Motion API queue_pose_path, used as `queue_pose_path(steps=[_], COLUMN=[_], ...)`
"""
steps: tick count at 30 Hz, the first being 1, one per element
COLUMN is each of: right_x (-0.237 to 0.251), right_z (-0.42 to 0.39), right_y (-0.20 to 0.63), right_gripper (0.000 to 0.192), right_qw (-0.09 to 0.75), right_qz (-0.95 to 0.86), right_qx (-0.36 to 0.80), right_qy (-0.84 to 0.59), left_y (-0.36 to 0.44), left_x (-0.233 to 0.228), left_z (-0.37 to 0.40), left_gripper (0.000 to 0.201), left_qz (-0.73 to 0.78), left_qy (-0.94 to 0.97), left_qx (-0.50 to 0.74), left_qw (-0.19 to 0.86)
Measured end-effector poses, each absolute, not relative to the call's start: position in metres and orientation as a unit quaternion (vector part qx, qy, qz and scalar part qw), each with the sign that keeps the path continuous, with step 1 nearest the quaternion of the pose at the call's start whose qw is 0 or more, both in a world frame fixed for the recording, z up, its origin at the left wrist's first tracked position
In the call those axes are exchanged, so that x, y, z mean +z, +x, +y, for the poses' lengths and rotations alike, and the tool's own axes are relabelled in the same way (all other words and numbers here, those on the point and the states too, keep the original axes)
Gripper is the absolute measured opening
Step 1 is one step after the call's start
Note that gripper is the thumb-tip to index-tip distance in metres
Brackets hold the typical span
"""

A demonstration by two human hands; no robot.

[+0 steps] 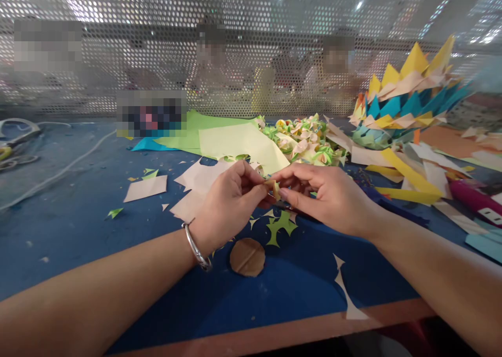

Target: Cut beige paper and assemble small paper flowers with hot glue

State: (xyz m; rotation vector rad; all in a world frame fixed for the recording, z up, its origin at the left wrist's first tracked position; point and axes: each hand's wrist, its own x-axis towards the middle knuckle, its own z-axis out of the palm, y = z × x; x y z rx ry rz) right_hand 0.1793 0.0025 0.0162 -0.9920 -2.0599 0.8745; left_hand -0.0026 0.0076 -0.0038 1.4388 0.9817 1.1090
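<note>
Between the fingertips of both hands is a small curled piece of yellow paper (276, 191). My left hand (239, 197), with a silver bracelet at the wrist, pinches it from one side. My right hand (319, 195) pinches it from the other, thumb and forefinger together. Part of the piece is hidden by the fingers. Below the hands lie a round cardboard disc (247, 257) and green paper offcuts (280, 226). Pale pink paper sheets (207, 176) rest behind my left hand.
Behind my hands sits a heap of small paper flowers (306, 137) beside green sheets (188, 132). A layered folded-paper piece (408, 98) stands back right, near yellow strips (411, 192) and a magenta tool (476, 200). Scissors (18, 142) lie far left. A perforated metal screen (251, 43) closes the back.
</note>
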Motion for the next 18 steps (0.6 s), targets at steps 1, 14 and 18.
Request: queue_pose_path(steps=[1,14,18], right_x=[0.0163,0.0178,0.0187], right_z=[0.0024,0.0024,0.0022], right_y=[0.1793,0.1795,0.1794], right_gripper=[0.02,0.023,0.021], right_qw=[0.341,0.331,0.333], right_qz=[-0.793,-0.788,-0.788], right_qx=[0.331,0.339,0.335], right_qy=[-0.382,-0.393,-0.395], left_y=[-0.0024,-0.0024,-0.003], left_x=[-0.0036,-0.0028,-0.0024], left_z=[0.0075,0.0074,0.0075], left_gripper=[0.015,0.015,0.015], left_qz=[0.409,0.398,0.399], left_qy=[0.596,0.573,0.568], left_qx=[0.461,0.471,0.46], left_qw=[0.514,0.54,0.554])
